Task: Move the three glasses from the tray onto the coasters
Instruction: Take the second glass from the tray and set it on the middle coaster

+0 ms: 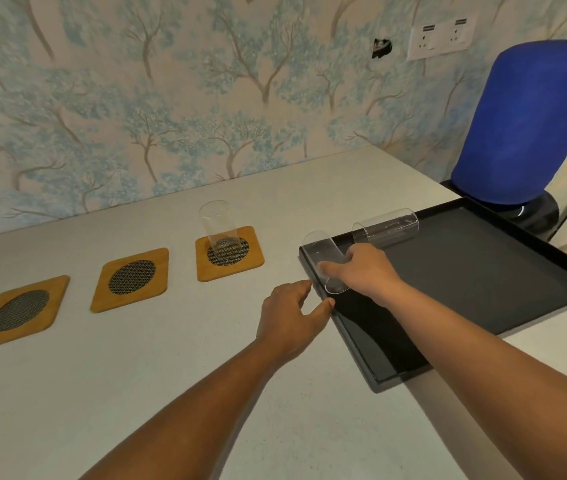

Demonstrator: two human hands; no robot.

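Near glass (327, 263) lies on side at black tray (482, 271) left edge; right hand (365, 268) grip closed round mid-barrel. Smooth, slippery, fragile: hold mid-wall, firmly. Left hand (292, 317) open, fingertips at tray rim. Middle coaster (131, 278) free.

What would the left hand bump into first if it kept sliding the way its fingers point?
Most likely the near-left rim of the black tray: the left hand points right at it, its thumb seemingly touching already.
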